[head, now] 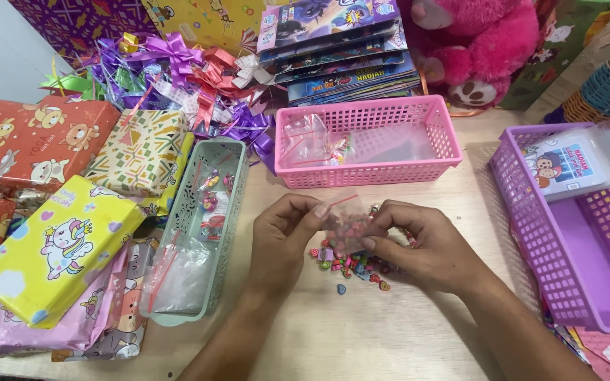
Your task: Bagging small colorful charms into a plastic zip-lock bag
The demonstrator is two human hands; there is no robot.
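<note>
My left hand (282, 236) and my right hand (425, 243) both pinch a small clear plastic bag (344, 222) with a red seal strip, held just above the wooden table (361, 331). Small colourful trinkets show inside the bag. Under and between my hands lies a loose pile of the same small colourful trinkets (351, 264) on the table.
A pink basket (368, 173) holding a filled clear bag stands behind my hands. A pale green tray (231, 212) with bags lies to the left, beside wrapped gift boxes (54, 247). A purple basket (524, 226) sits at the right. Ribbon bows (178, 70), stacked booklets and a pink plush toy (474, 42) line the back.
</note>
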